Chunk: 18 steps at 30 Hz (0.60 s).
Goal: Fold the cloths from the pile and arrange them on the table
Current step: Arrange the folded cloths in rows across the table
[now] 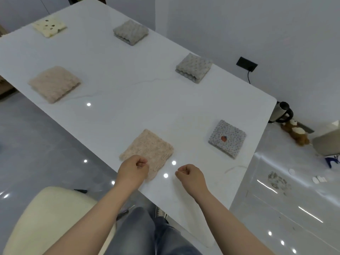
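So there are six folded cloths laid out in two rows on the white bench (128, 107). On the left row, going away from the person: the near beige cloth (149, 146), the far beige cloth (54, 83) and a cream cloth (49, 26) with brown spots. On the right row: a speckled grey cloth (227, 138) with a little red mark, then the near grey cloth (194, 68) and the far grey cloth (131, 32), both bobbly. All of them sit well apart.

The left hand (133, 170) is curled up right over the near corner of the near beige cloth, and honestly I can't tell if it's pinching the fabric. The right hand (189, 174) is curled into a loose fist over bare bench just beside that cloth, holding nothing.

There's also a kettle (280, 112) and a stuffed toy (296, 133) off to the right, and a cream chair (46, 218) at lower left.
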### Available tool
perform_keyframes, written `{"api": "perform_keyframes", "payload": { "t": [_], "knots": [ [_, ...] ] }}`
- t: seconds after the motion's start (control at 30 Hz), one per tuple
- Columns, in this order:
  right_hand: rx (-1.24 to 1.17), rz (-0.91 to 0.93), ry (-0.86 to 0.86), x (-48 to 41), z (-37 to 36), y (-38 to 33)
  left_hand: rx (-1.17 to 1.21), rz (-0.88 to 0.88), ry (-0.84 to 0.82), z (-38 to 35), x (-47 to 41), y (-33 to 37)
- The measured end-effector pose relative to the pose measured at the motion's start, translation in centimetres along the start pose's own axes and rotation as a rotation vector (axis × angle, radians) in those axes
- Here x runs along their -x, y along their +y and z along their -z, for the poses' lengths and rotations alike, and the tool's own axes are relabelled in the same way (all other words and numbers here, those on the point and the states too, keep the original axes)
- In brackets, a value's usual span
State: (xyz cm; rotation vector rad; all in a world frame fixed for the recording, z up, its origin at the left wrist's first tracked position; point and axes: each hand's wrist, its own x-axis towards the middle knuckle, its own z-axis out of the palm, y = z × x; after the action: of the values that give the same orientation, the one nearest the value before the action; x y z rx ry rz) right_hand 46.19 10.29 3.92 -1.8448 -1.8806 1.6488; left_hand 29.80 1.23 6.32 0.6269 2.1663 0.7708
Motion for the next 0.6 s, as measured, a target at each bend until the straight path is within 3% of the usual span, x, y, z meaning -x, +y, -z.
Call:
{"api": "perform_keyframes", "payload": {
  "t": [0.3,0.6],
  "knots": [
    [-0.067,-0.059,0.099,-1.0,-0.9,-1.7,-0.136,-0.084,-0.061,2.2,-3.6,1.4],
    [-0.214,-0.231,0.371,-2.6,-4.1,-4.9,-0.322,-0.198,-0.275,5.5,-12.2,2.5]
  ]
}}
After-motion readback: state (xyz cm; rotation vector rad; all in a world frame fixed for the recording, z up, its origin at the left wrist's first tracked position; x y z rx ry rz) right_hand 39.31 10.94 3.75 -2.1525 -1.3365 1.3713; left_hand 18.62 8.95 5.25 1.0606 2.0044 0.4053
